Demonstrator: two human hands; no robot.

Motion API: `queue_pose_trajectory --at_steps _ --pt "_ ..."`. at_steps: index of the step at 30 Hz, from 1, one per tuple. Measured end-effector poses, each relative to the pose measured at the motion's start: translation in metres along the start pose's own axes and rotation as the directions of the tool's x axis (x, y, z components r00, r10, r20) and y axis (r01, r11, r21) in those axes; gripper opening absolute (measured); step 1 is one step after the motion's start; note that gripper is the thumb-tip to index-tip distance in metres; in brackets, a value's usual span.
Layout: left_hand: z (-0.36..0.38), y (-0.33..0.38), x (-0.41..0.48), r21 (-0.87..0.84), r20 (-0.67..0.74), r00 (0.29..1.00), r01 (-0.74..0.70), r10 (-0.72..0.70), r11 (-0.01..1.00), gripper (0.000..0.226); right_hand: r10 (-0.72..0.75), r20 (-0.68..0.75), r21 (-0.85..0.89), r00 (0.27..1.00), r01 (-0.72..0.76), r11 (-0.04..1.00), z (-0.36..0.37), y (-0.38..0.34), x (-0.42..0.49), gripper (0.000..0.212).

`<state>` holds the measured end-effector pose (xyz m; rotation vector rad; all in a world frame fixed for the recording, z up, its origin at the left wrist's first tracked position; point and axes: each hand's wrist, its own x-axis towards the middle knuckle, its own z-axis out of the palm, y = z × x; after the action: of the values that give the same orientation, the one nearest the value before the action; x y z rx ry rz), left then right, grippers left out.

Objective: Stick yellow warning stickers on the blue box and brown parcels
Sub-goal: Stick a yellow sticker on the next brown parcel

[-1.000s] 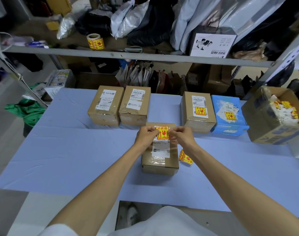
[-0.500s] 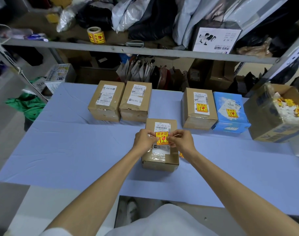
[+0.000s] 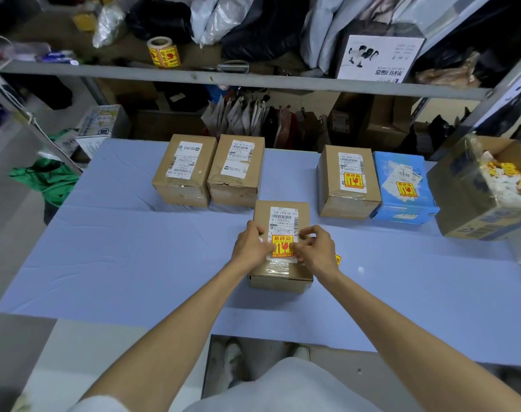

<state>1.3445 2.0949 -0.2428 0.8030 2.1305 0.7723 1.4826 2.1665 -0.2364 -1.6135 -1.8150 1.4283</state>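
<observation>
A brown parcel [image 3: 283, 272] lies in front of me on the blue table [image 3: 134, 263]. A yellow warning sticker [image 3: 282, 245] sits low on its white label. My left hand [image 3: 250, 248] pinches the sticker's left edge and my right hand [image 3: 315, 251] its right edge, both against the parcel's top. Two brown parcels [image 3: 185, 171] [image 3: 237, 173] without yellow stickers stand at the back left. Another brown parcel [image 3: 347, 182] and the blue box [image 3: 402, 188] at the back right each carry one.
An open cardboard box [image 3: 473, 203] of sticker scraps stands at the far right. A loose yellow sticker [image 3: 338, 259] peeks out beside my right wrist. A sticker roll [image 3: 163, 52] rests on the shelf above. Bags and clutter fill the shelves behind.
Both hands have carried the yellow sticker from the parcel's far end down toward me, onto the lower part of the white label.
</observation>
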Motion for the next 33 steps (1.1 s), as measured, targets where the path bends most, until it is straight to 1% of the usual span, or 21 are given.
queue_pose_trajectory --at_steps 3,7,10,13,16,18,20,22,24,26,27,30,33 --pt "0.001 0.001 0.001 0.033 -0.009 1.0 0.003 -0.003 0.999 0.04 -0.011 -0.008 -0.036 1.0 0.011 0.999 0.002 -0.001 0.002 0.028" --pt "0.001 0.003 0.002 0.094 -0.023 1.0 0.008 -0.006 0.996 0.046 -0.025 -0.022 -0.084 0.999 0.023 0.996 0.006 -0.001 0.003 0.025" --pt "0.001 0.005 0.003 0.11 -0.03 1.0 0.009 -0.006 0.994 0.05 -0.051 -0.043 -0.155 0.998 0.044 0.987 0.008 -0.001 0.004 0.026" --pt "0.0 0.006 0.004 0.139 -0.038 0.999 -0.015 0.02 0.99 0.054 -0.059 -0.049 -0.203 0.997 0.048 0.978 0.009 -0.002 0.005 0.026" --pt "-0.002 0.005 0.004 0.206 -0.044 0.997 -0.048 0.058 0.977 0.061 -0.076 -0.044 -0.222 0.996 0.065 0.973 0.008 -0.001 0.006 0.023" --pt "-0.004 -0.001 0.004 0.21 -0.053 0.997 -0.046 0.058 0.977 0.063 -0.085 -0.042 -0.251 0.995 0.072 0.965 0.006 0.0 0.005 0.025" --pt "-0.006 -0.008 0.003 0.171 -0.064 0.996 -0.055 0.067 0.984 0.056 -0.088 -0.055 -0.313 0.995 0.067 0.947 0.002 0.002 0.005 0.029" --pt "-0.004 -0.013 0.001 0.123 -0.061 0.99 -0.116 0.125 0.986 0.042 -0.12 -0.038 -0.337 0.992 0.101 0.936 0.0 0.003 0.007 0.027" --pt "0.0 -0.012 -0.001 0.061 -0.032 0.982 -0.186 0.188 0.981 0.026 -0.189 0.06 -0.33 0.98 0.198 0.923 0.001 0.004 0.008 0.019" --pt "0.001 -0.01 -0.002 0.043 -0.009 0.976 -0.215 0.216 0.976 0.022 -0.24 0.177 -0.362 0.955 0.29 0.886 0.002 0.004 0.007 0.028" --pt "0.001 -0.01 -0.003 0.041 -0.011 0.977 -0.213 0.214 0.976 0.021 -0.247 0.205 -0.386 0.947 0.311 0.869 0.003 0.004 0.007 0.031" --pt "-0.004 -0.012 -0.003 0.043 -0.044 0.983 -0.177 0.179 0.983 0.016 -0.248 0.19 -0.444 0.95 0.308 0.841 -0.002 0.009 0.008 0.029" --pt "-0.006 -0.011 -0.002 0.038 -0.049 0.989 -0.139 0.141 0.99 0.014 -0.219 0.087 -0.388 0.972 0.235 0.891 -0.012 0.019 0.011 0.022"
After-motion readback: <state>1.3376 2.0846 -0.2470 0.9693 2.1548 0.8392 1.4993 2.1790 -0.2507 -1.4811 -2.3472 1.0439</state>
